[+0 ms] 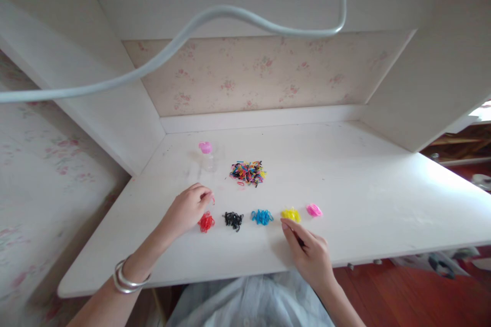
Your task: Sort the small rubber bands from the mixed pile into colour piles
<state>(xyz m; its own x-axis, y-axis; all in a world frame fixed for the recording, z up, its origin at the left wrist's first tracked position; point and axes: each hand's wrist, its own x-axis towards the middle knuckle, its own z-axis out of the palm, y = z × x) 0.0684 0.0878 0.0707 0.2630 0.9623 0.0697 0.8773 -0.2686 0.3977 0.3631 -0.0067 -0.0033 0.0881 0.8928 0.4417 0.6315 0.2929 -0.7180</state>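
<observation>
My left hand [192, 206] is pinched on a small red rubber band [213, 199], just above the pile of red rubber bands [206, 222]. To the right, in a row, lie a black pile [233, 220], a blue pile [262, 217], a yellow pile [290, 214] and a small pink pile [314, 210]. At the near edge of the yellow pile, my right hand [309, 250] has its fingers closed; anything between them is hidden. Behind the row sits a heap of mixed-colour rubber bands [248, 172].
A clear bottle [209, 163] with a pink lid [205, 147] stands at the back left of the white desk [368, 184]. Side panels flank the desktop. A white cable [230, 12] hangs across the upper view. The desk's front edge runs close to my body.
</observation>
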